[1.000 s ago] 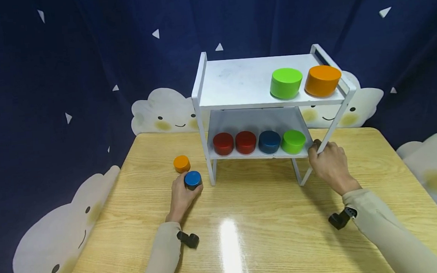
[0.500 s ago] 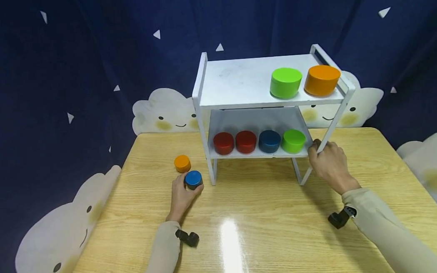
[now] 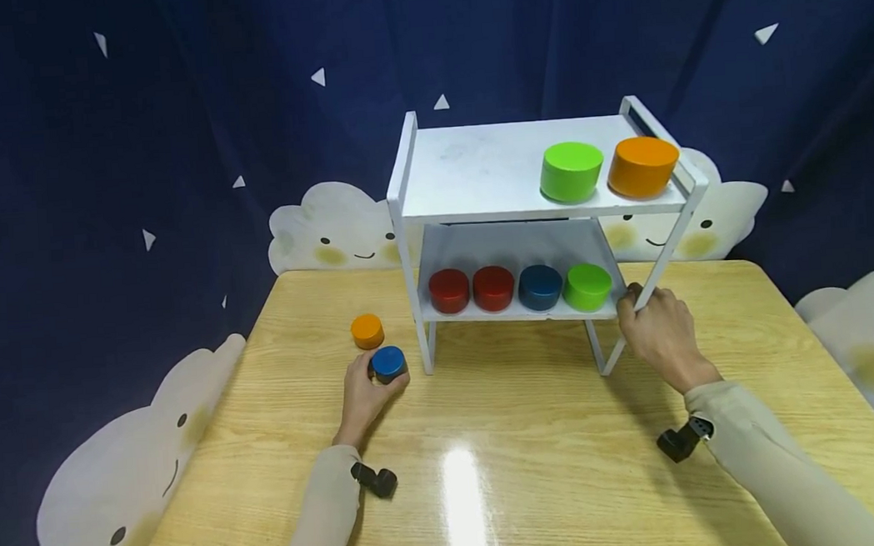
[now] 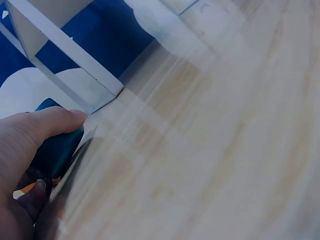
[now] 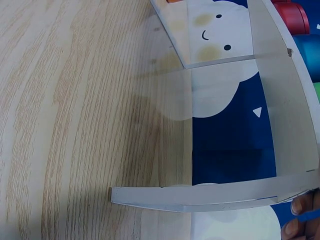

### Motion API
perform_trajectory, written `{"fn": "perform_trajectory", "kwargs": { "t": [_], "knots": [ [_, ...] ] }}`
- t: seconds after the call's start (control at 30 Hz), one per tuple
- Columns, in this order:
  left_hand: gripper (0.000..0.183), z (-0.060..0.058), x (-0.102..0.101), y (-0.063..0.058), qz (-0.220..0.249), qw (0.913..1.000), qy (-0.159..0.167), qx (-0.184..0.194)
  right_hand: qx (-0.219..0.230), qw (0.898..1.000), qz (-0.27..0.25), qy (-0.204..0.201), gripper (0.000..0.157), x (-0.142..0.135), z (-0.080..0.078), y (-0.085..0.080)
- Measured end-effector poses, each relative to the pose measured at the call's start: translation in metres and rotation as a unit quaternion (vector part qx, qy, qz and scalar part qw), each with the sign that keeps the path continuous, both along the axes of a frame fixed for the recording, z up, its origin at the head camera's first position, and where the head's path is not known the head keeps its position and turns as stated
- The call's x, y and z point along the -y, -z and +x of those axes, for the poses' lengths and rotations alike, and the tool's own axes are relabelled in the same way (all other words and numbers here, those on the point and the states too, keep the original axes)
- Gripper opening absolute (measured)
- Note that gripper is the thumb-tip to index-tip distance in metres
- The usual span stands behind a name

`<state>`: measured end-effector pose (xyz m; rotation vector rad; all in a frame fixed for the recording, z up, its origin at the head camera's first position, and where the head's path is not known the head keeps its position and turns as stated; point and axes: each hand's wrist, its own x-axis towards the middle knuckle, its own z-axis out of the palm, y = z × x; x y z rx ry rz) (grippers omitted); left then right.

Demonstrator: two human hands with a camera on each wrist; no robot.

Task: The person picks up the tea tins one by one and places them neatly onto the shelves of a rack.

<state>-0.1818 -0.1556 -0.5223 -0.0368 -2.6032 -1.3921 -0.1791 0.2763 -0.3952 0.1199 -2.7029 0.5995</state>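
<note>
My left hand (image 3: 360, 399) grips a small blue round tin (image 3: 389, 363) on the table, left of a white two-tier rack (image 3: 483, 166). In the left wrist view, the thumb lies along the side of the dark blue tin (image 4: 57, 152). An orange round tin (image 3: 368, 331) stands just behind the blue one. My right hand (image 3: 662, 330) holds the rack at its right side, where the lower shelf meets the slanted leg. Only some fingertips (image 5: 302, 207) of that hand show in the right wrist view; the palm is out of sight.
The lower shelf carries two red tins (image 3: 449, 291), a dark blue tin (image 3: 540, 287) and a green tin (image 3: 588, 287). Above, a larger green tin (image 3: 572, 172) and an orange tin (image 3: 642, 167) stand at the right. A dark blue curtain (image 3: 498, 44) hangs behind the table.
The head view has tilted slightly, so everything sits a little lower. Both hands keep their holds, with the blue tin and the rack in the same places.
</note>
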Motion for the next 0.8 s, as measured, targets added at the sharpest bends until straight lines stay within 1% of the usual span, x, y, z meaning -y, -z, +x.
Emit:
{"fn": "perform_trajectory", "kwargs": {
  "t": [0.23,0.37,0.5,0.63,0.8],
  "knots": [
    [0.068,0.001,0.001,-0.004,-0.006,0.9999,0.006,0.014,0.001,1.0,-0.005,0.0,0.038,0.0,0.0,0.001],
    [0.067,0.002,0.001,-0.007,0.001,0.9998,0.016,0.015,0.007,1.0,-0.003,0.001,0.038,0.0,0.0,0.002],
    [0.064,0.003,0.0,-0.015,0.009,0.9996,0.018,0.018,0.012,1.0,0.001,0.003,0.039,0.0,0.0,0.002],
    [0.061,0.005,0.0,-0.025,0.01,0.9998,0.018,0.008,0.014,1.0,-0.001,0.005,0.038,0.001,0.0,0.001],
    [0.058,0.007,-0.002,-0.035,-0.006,0.9996,0.026,-0.009,0.017,1.0,-0.007,0.007,0.04,0.0,-0.001,0.002]
  ]
}}
